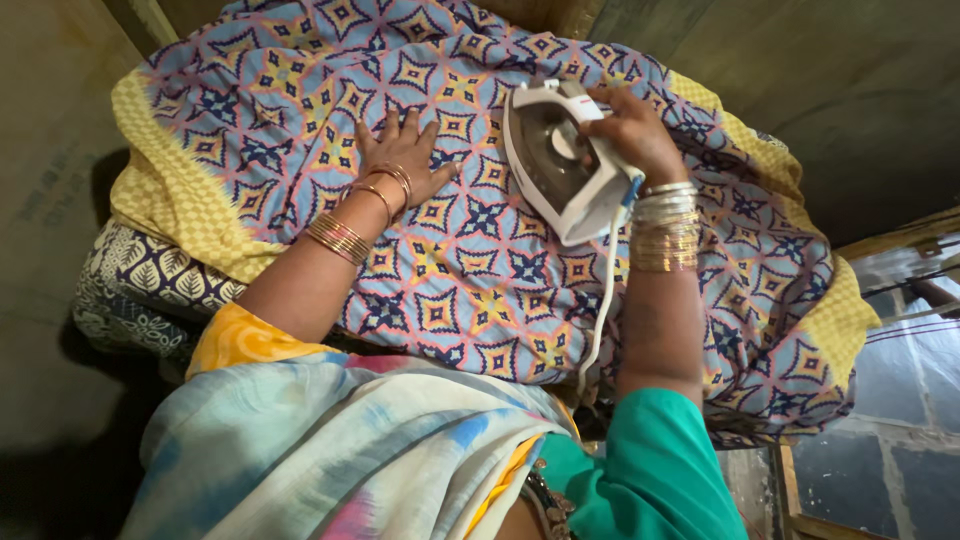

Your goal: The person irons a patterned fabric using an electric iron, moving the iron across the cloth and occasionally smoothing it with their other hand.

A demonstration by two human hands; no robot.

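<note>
— Any packaging here?

— At the left edge of the frame there is a brown cardboard sheet (50, 120), flat and dull, that looks like packing material. A patch of faded bluish print (50, 192) runs slantwise across it at mid-height.

— Any labels?

— One. There is a small red label (573, 101) on the white iron (565, 165), near its upper end, just right of the top centre. It is too small to make out.

White plastic iron (572, 160): glossy shell, dull grey metal soleplate, smooth white cord (603, 300). Blue-and-yellow patterned cotton cloth (480, 260): matt, softly creased. Gold and silver metal bangles (664, 230): shiny.
</note>
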